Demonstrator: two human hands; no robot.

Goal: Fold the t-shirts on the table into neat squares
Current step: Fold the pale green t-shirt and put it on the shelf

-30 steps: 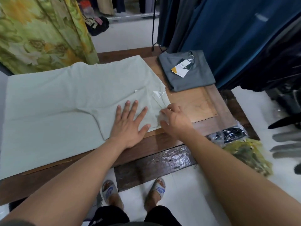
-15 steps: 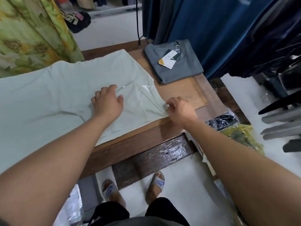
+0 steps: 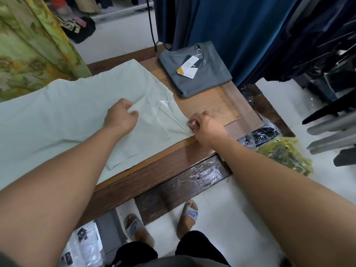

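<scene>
A pale green t-shirt [image 3: 63,116] lies spread over the wooden table [image 3: 204,106], its sleeve folded inward near the front edge. My left hand [image 3: 120,117] pinches a fold of the shirt's cloth near the neck. My right hand [image 3: 206,126] pinches the shirt's right corner at the table's front edge. A white tag [image 3: 163,102] on a string sits between the two hands. At the table's far right lies a grey t-shirt [image 3: 194,74], folded square, with a paper tag [image 3: 187,68] on top.
Blue and dark garments [image 3: 240,31] hang behind the table on the right. A green floral cloth [image 3: 28,45] hangs at the left. Plastic-wrapped bundles [image 3: 279,151] lie on the floor to the right. My sandalled feet [image 3: 161,222] stand below the table edge.
My left hand went from lying flat on the shirt to gripping a fold of it farther up. My right hand stayed pinching the shirt's corner.
</scene>
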